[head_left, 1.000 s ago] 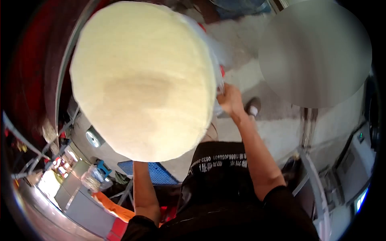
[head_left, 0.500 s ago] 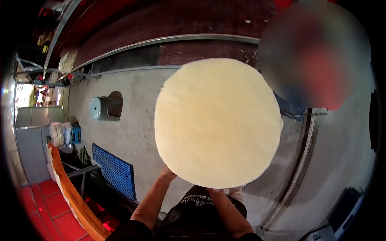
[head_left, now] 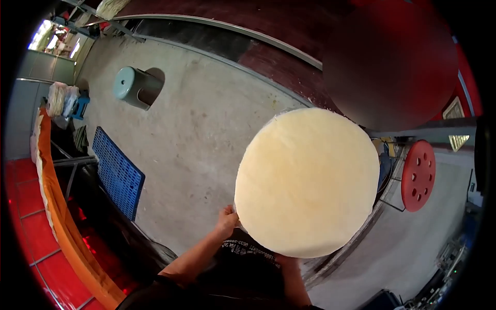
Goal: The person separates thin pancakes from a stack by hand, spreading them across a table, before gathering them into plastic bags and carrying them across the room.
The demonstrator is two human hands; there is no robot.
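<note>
A large round pale-yellow pancake, or a flat stack of them, is held out in front of my body, its broad face turned up to me. My left hand is closed on its lower left edge, the knuckles showing and the fingertips partly hidden. At the lower edge my right hand holds it from beneath; the pancake covers most of that hand and its fingers. Dark printed clothing shows between my forearms.
A grey-green stool lies tipped on the concrete floor. A blue plastic pallet stands at left by an orange-edged red surface. A red round stool is at right. A dark red platform runs along the top, with a blurred patch over it.
The pancake and both hands have shifted right and down in view. The view has turned, bringing the red round stool into sight at right. Both hands keep their hold.
</note>
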